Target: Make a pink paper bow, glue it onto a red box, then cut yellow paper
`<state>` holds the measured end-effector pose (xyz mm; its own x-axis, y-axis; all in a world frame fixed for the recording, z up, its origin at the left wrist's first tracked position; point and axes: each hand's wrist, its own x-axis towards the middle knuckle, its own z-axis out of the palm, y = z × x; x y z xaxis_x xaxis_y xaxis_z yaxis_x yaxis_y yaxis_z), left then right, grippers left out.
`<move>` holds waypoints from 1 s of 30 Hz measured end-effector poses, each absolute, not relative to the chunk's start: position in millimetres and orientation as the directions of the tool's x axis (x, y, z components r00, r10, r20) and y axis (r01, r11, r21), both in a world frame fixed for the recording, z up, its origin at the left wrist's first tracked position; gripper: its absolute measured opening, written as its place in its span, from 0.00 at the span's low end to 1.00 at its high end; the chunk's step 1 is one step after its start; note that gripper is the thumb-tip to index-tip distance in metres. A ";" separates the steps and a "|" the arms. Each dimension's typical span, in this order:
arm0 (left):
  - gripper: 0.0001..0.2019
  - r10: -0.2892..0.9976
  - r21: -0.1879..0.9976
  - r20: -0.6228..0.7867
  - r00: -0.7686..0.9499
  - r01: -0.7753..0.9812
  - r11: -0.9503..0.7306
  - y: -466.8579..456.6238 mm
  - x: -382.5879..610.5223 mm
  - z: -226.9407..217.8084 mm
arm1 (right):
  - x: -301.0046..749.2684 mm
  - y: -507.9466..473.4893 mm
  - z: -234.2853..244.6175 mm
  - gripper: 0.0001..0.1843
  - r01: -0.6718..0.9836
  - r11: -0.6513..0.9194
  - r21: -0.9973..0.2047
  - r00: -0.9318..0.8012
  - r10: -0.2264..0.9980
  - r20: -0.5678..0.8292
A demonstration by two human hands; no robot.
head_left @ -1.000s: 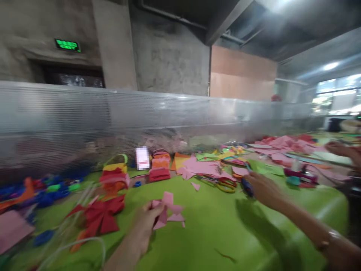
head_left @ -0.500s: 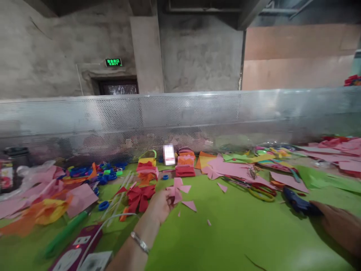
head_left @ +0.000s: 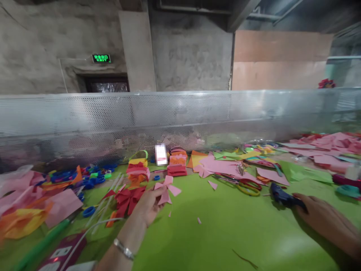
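My left grip [head_left: 148,205] is pinching shut on the pink folded paper bow [head_left: 167,187] just above the green surface [head_left: 225,241]; the bow is looking fully shaped, I judge. My right grip [head_left: 318,216] is touching the dark blue glue gun [head_left: 283,197], not yet lifted, and I cannot tell whether it is closed. A perforated metal screen [head_left: 197,113] and bare concrete walls [head_left: 191,52] are standing behind.

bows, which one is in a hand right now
The pink bow, pinched in the left hand. The red bow lies on the green table beside that hand.
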<state>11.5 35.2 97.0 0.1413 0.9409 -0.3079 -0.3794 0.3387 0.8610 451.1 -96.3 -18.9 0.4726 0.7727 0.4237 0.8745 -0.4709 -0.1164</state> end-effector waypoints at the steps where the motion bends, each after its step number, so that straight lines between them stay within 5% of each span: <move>1: 0.06 0.937 0.856 -0.308 0.167 -0.382 0.349 32.8 12.6 97.5 | 447.0 -97.5 -14.1 0.15 0.872 -0.470 -0.136 0.483 0.780 0.398; 4: 0.08 0.940 0.855 -0.199 0.279 -0.420 0.306 30.0 13.6 97.6 | 438.0 -100.9 1.2 0.15 0.827 -0.480 -0.293 0.561 0.747 0.357; 7: 0.07 0.940 0.947 0.052 0.338 -0.317 0.061 30.5 14.1 95.5 | 420.7 -102.0 25.0 0.14 0.707 -0.434 -0.558 0.671 0.661 0.336; 12: 0.07 0.862 0.878 0.454 0.227 0.051 -0.476 24.7 18.3 92.0 | 349.2 -93.6 80.3 0.22 0.321 0.058 -0.945 0.528 0.818 0.229; 18: 0.09 0.625 0.579 0.750 0.215 0.242 -0.779 19.3 17.1 92.4 | 276.2 -84.9 108.8 0.23 0.251 0.166 -0.954 -0.008 0.986 0.169; 24: 0.08 0.470 0.381 0.830 0.301 0.310 -0.871 20.3 16.3 95.0 | 262.7 -81.7 111.0 0.26 0.477 0.178 -0.860 -0.006 0.980 0.200; 30: 0.08 0.309 0.184 0.887 0.343 0.352 -0.918 18.7 19.1 91.6 | 255.1 -76.9 110.8 0.18 0.581 0.258 -0.772 -0.029 0.954 0.297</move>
<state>19.1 18.7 91.6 0.3430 0.3091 0.8870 0.3517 -0.9179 0.1838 255.1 -76.9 110.8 -0.0288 0.9544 0.2972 0.5813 0.2578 -0.7718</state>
